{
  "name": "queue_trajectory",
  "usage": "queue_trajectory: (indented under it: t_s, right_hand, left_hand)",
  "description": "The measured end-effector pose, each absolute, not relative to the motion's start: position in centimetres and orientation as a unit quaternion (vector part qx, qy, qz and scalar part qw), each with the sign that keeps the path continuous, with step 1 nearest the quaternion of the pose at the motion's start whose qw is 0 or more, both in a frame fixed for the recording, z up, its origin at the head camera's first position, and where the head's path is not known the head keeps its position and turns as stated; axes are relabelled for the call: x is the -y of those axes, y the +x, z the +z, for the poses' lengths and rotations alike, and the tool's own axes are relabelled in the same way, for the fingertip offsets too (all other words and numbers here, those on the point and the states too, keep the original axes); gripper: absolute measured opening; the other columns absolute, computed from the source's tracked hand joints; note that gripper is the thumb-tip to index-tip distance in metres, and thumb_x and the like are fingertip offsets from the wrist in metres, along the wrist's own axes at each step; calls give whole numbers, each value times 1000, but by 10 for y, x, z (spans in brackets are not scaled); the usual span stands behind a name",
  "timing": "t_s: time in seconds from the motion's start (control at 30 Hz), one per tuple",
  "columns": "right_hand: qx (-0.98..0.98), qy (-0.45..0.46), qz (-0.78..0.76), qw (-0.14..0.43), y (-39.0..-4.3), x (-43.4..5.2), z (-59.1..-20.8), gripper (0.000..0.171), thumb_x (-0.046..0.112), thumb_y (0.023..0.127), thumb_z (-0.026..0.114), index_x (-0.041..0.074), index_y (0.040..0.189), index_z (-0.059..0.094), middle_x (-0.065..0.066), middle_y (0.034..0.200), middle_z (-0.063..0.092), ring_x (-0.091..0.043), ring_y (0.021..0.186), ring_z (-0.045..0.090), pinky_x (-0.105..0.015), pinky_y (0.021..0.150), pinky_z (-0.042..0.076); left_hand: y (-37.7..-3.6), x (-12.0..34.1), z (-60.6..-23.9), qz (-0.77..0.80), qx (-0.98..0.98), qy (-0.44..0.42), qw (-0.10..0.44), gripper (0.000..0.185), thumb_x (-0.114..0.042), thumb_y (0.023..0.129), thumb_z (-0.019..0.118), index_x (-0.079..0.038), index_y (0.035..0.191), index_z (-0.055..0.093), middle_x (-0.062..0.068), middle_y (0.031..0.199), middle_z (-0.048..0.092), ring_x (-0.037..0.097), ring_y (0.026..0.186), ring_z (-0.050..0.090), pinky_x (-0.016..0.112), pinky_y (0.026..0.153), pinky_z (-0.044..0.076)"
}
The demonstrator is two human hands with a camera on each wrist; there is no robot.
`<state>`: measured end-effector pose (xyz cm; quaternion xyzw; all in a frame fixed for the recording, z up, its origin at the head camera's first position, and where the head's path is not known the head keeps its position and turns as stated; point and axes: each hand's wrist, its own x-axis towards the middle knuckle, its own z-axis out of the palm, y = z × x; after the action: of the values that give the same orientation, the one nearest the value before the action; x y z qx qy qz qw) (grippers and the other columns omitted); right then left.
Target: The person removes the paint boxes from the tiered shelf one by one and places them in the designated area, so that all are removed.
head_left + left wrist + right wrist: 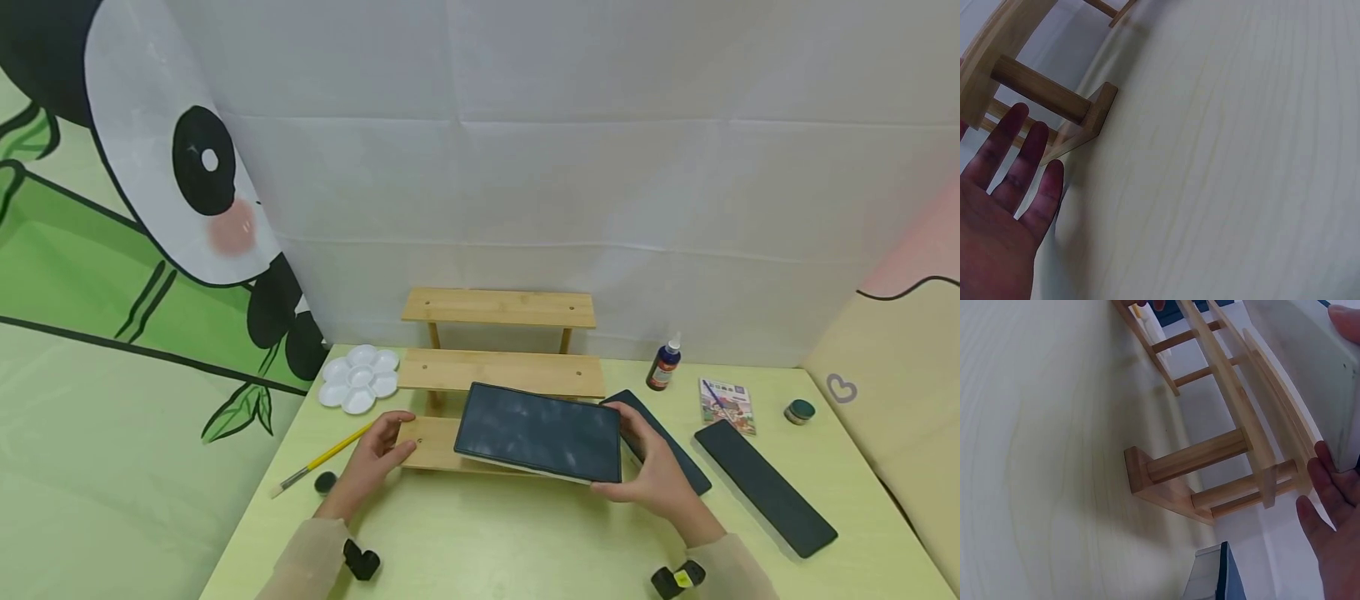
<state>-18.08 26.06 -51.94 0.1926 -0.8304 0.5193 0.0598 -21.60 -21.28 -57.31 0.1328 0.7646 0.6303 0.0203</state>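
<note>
A light wooden three-step rack [498, 369] stands on the table. My left hand [375, 454] is at the left end of its lowest shelf [427, 442], thumb and index finger at the board's edge. In the left wrist view, the other fingers [1019, 165] reach out straight below the shelf. My right hand [648, 467] grips the right end of a flat rectangular box [538, 433], dark blue on top and pale underneath. It is held tilted over the lowest shelf, hiding that shelf's right part. The pale underside [1316, 369] faces the right wrist camera.
Two long dark boxes [765, 487] [667, 442] lie at the right. Behind them are a blue bottle [663, 365], a small booklet [731, 407] and a small green-lidded jar [799, 411]. At left lie a white flower-shaped palette [360, 377], a yellow brush [326, 457] and a black cap [326, 482].
</note>
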Motion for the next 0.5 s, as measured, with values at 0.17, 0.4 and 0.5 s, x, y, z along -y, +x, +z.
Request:
queue_trajectory:
  t_s: [0.17,0.4,0.5]
  right_hand:
    - [817,196,539,64,-179,-263,-519,108,15,65,102,12,156,43,-7,141,58,-7,129,54,-26,111,42]
    - [807,193,555,61,-172,-264,-519,108,10,66,101,16,157,43,-9,141,58,-6,127,54,-22,110,40]
    - [800,196,564,61,-168,-264,-520,108,8,65,101,15,156,43,-11,139,59,-6,126,55,-17,109,38]
  left_hand:
    - [-217,214,-576,632,-763,138,14,41,-9,102,69,-6,141,54,18,147,57,13,147,38,17,107,37]
    - [-217,213,-577,636,-757,150,9,41,-7,103,67,-3,142,53,21,146,56,10,144,41,18,105,40]
    - [-217,213,-576,634,-758,152,10,41,-8,104,67,-3,142,53,21,147,55,13,145,40,18,105,40]
